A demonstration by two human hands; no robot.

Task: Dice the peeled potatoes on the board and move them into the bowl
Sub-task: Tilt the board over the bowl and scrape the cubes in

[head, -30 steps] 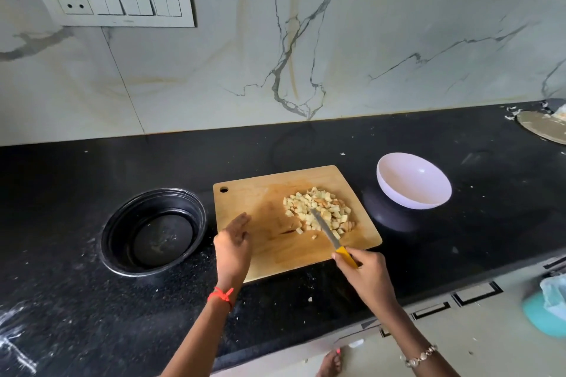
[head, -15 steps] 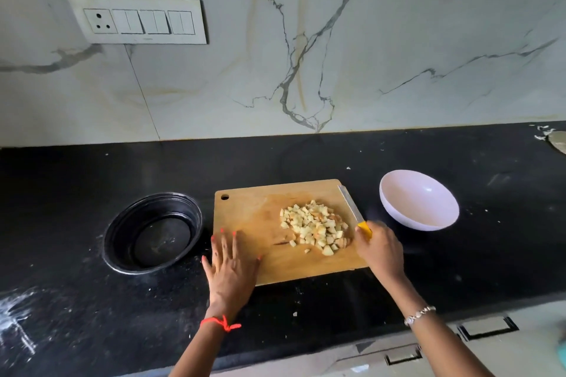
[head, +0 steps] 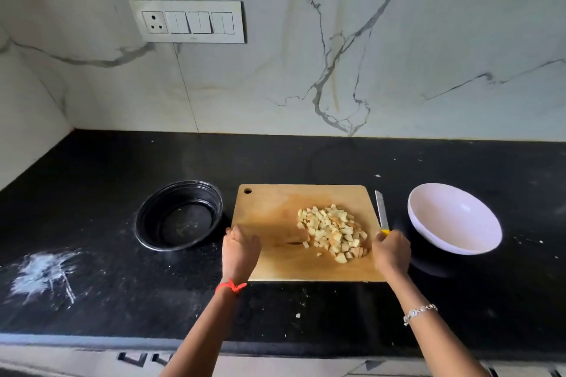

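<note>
While I watched the head feed, the right hand (head: pixel 390 252) was clenched round the yellow handle of the knife (head: pixel 381 212). Its blade lay on the black counter (head: pixel 306 159) just beside the right edge of the wooden cutting board (head: pixel 275 208), tip toward the marble wall (head: pixel 428 40). The diced potato (head: pixel 332 232) sat in one pile on the board's right half, with a few loose cubes near its left side. The white bowl (head: pixel 453 219) stood on the counter right of the knife, apart from the board. The left hand (head: pixel 240 249) was at the board's left edge, fingers curled under. I couldn't tell whether it gripped the board. A round black bowl (head: pixel 180 214) sat left of the board, and a white powder smear (head: pixel 43 272) was further left.
</note>
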